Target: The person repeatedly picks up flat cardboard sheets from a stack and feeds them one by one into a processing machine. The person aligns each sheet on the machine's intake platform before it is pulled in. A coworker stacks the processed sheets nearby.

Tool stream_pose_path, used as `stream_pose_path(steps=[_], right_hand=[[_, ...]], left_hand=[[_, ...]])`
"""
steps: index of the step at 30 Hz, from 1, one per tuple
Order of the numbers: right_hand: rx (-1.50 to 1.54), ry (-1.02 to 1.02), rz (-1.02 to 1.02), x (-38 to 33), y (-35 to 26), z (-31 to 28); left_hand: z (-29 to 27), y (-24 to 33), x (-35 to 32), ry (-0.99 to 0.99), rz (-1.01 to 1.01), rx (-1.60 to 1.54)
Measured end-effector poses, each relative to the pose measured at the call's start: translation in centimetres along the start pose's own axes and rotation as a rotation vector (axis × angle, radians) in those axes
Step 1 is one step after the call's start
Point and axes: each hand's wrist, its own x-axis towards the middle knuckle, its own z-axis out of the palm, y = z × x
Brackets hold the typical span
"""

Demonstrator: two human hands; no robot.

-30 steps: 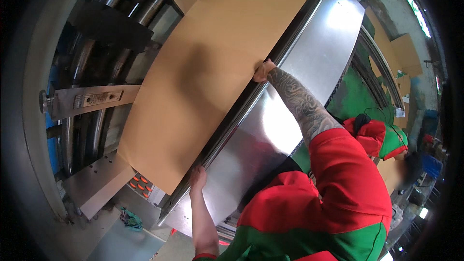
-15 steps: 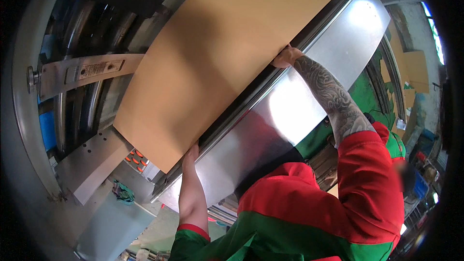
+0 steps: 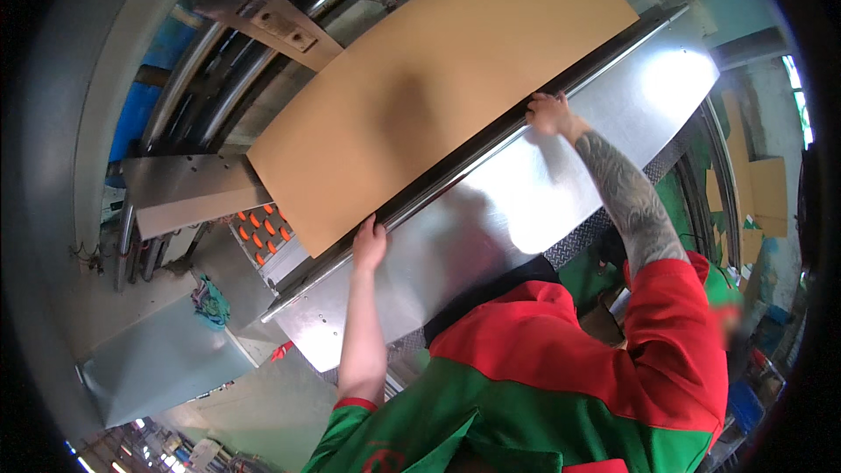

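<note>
Both of the person's hands are at the long dark bar point(image 3: 464, 160), set apart from each other along it. The left hand point(image 3: 369, 243) has its fingers bent forward onto the bar, right by the near edge of the big brown cardboard sheet point(image 3: 508, 44). The right hand point(image 3: 548, 114), farther along the bar, has its fingers curled in against it. From here I can't tell whether either one is gripping or just resting, or whether the fingertips touch the cardboard.

The sheet lies flat just beyond both hands, reaching past each of them at its ends. On the near side of the hands, a shiny metal table point(image 3: 420, 250) spreads toward the person's body. Out to the left of the left hand are small orange wheels point(image 3: 270, 228), then a metal block point(image 3: 197, 197), and nearer the body a crumpled green rag point(image 3: 210, 302).
</note>
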Motion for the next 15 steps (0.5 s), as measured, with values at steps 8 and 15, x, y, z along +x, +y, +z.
stream_pose_path(steps=[8,15], right_hand=[[0.686,0.746,0.275,-25.5,-14.2,21.7],[0.654,0.203,0.226,-37.1,-17.2,31.2]], left_hand=[[11.4,-7.4,-19.9,0.195,0.308,0.123],[9.5,-15.5,-20.4,0.105,0.296,0.14]])
